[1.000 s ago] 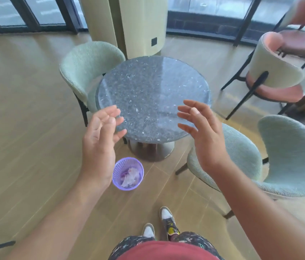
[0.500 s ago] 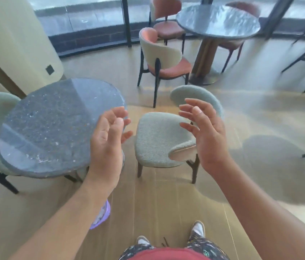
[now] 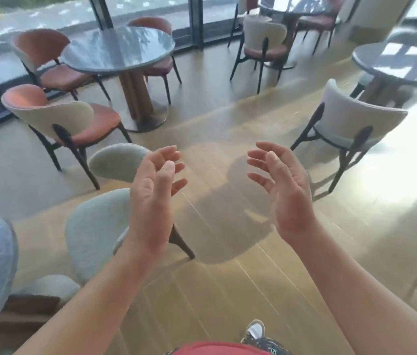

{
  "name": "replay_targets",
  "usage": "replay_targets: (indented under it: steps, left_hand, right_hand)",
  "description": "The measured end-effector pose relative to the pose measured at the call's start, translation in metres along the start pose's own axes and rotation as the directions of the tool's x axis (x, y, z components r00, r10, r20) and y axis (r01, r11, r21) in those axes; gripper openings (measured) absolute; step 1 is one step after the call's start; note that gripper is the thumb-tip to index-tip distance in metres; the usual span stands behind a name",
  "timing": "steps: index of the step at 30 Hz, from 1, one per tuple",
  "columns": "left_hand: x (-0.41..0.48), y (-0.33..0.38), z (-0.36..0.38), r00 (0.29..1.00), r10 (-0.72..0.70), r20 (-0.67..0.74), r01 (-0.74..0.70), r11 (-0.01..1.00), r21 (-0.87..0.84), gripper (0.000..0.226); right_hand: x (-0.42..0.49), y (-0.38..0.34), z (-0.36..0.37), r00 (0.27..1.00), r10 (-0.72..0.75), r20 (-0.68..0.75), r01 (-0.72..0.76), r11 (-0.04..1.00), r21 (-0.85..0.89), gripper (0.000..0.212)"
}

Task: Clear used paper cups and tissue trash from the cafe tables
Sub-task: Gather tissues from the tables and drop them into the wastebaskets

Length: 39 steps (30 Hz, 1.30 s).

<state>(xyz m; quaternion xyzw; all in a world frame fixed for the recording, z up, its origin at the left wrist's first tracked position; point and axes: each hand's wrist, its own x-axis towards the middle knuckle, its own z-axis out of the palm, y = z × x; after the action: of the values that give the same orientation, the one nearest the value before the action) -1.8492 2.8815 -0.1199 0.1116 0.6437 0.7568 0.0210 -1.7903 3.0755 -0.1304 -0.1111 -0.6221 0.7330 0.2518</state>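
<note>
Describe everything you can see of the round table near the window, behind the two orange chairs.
The table has a round, dark grey top that looks like polished stone and reflects the window light. Nothing lies on the top. It stands upright on one thick brown column with a flat round foot on the wooden floor. Orange-seated chairs stand around it; whether any touches it cannot be told. Neither hand is near it.

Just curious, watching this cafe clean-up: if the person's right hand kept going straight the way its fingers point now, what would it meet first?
The right hand is open and empty, fingers aimed up-left. Nothing stands close in that line, only bare wooden floor. Farther off stands the round table by the window, though depth is hard to judge.
</note>
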Motion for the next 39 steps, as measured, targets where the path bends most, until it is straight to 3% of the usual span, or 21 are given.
replay_targets:
  steps: [4, 9, 19, 30, 39]
  left_hand:
    - [0.019, -0.019, 0.102, 0.993, -0.006, 0.12, 0.009, 1.0, -0.025, 0.036]
    - [0.044, -0.039, 0.211, 0.967, -0.042, 0.251, 0.059, 0.996, -0.062, 0.028]
    - [0.111, -0.088, 0.392, 0.871, -0.052, 0.488, 0.101, 0.992, -0.076, 0.031]
    - [0.239, -0.138, 0.605, 0.699, -0.056, 0.713, 0.148, 0.987, -0.068, 0.026]
    - [0.301, -0.175, 0.795, 0.556, -0.064, 0.829, 0.171, 0.984, -0.039, 0.027]
  right_hand:
    - [0.032, -0.013, -0.094, 0.993, -0.031, -0.112, 0.027, 0.999, -0.041, 0.027]
    - [0.063, -0.029, -0.193, 0.964, -0.068, -0.256, 0.044, 0.994, -0.099, 0.032]
    - [0.133, -0.033, -0.333, 0.862, -0.113, -0.495, 0.045, 0.988, -0.147, 0.029]
    - [0.282, -0.042, -0.476, 0.7, -0.195, -0.687, 0.074, 0.977, -0.201, 0.038]
    - [0.383, -0.051, -0.613, 0.584, -0.222, -0.781, 0.076, 0.973, -0.22, 0.031]
